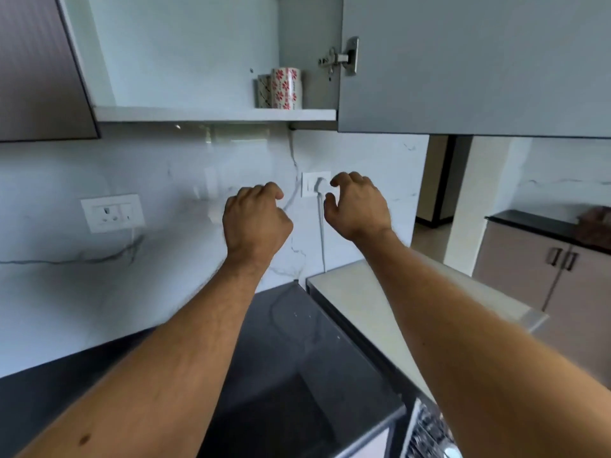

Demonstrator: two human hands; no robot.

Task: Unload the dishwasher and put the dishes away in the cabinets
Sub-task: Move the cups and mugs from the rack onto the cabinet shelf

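Both hands are up w/ nothing in them: your left hand (256, 219) is loosely curled, your right hand (358, 206) half-open. The flowered mug (287, 88) stands upright on the cabinet shelf (211, 114), above them. The dishwasher rack (429, 434) lies low, bottom right, so the right hand's nearer.

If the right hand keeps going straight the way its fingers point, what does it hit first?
Probably the white plug in the wall socket, just beyond the right hand; depth is unclear.
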